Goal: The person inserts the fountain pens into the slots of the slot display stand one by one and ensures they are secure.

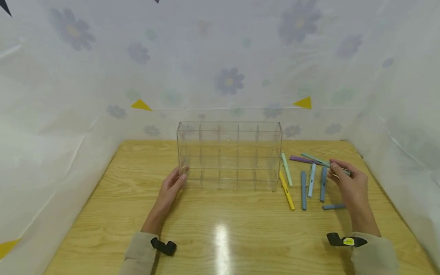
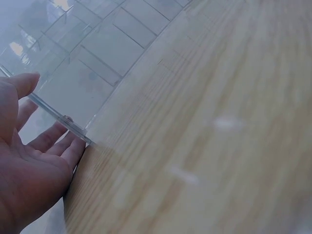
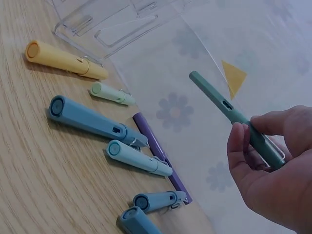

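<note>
A clear acrylic organizer (image 1: 228, 162) with rows of compartments stands upright on the wooden table. My left hand (image 1: 170, 187) grips its left side edge, thumb toward the front and fingers around the side, as the left wrist view also shows. Off to the right, my right hand (image 1: 354, 185) pinches a dark green pen (image 3: 212, 91) between thumb and fingers, above the table. Below it lie a purple pen (image 1: 300, 159), a light blue pen (image 1: 311, 181), several darker blue pens (image 1: 303, 191), a pale green pen (image 1: 287, 170) and a yellow pen (image 1: 287, 191).
The yellow and pale green pens lie close to the organizer's right side. White flowered sheeting (image 1: 192, 91) encloses the table (image 1: 192, 236) at the back and both sides. Yellow triangles (image 1: 304, 103) mark the back sheet.
</note>
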The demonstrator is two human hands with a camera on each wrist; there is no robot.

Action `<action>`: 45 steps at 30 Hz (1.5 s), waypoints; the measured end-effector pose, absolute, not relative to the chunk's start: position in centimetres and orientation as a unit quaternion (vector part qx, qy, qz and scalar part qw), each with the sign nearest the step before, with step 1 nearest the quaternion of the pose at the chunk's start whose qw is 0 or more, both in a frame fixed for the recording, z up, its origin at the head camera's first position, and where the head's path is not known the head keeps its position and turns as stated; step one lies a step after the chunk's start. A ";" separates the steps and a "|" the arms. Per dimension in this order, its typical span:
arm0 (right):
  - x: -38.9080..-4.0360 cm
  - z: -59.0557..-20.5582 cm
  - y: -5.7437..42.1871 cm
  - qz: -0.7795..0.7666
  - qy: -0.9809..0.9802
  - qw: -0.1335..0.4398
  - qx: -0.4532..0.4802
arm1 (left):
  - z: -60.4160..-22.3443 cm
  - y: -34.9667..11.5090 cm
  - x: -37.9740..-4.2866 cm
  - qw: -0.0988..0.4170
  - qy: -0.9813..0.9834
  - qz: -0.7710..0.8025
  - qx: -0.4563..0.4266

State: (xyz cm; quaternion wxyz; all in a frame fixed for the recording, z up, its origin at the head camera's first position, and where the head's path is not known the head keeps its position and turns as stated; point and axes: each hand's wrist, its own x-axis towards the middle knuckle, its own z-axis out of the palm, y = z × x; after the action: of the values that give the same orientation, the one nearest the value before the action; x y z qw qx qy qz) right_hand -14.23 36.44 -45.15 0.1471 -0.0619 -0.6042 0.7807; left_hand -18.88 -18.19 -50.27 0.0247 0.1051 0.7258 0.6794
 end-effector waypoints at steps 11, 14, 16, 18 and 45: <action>-14.5 -43.5 35.4 0.878 -0.444 0.175 -0.017 | -50.3 -17.9 -19.1 0.019 0.716 0.689 0.110; -14.7 -42.9 35.4 0.896 -0.413 0.160 0.027 | -50.3 -17.6 -19.0 0.017 0.715 0.691 0.104; -14.8 -42.5 35.3 0.900 -0.405 0.155 0.048 | -50.4 -17.2 -19.0 0.020 0.714 0.692 0.104; -14.9 -42.1 35.1 0.897 -0.406 0.165 0.059 | -50.5 -16.8 -19.2 0.024 0.711 0.694 0.106; -18.7 -38.0 28.7 0.810 -0.502 0.298 0.060 | -51.2 -14.4 -20.8 0.013 0.706 0.699 0.115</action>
State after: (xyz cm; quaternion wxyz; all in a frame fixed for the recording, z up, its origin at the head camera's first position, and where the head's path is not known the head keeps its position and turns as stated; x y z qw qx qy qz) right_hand -18.73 28.67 -37.99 0.2982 0.0596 -0.5017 0.8098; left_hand -20.76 -14.42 -51.17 0.0126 0.1147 0.7062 0.6986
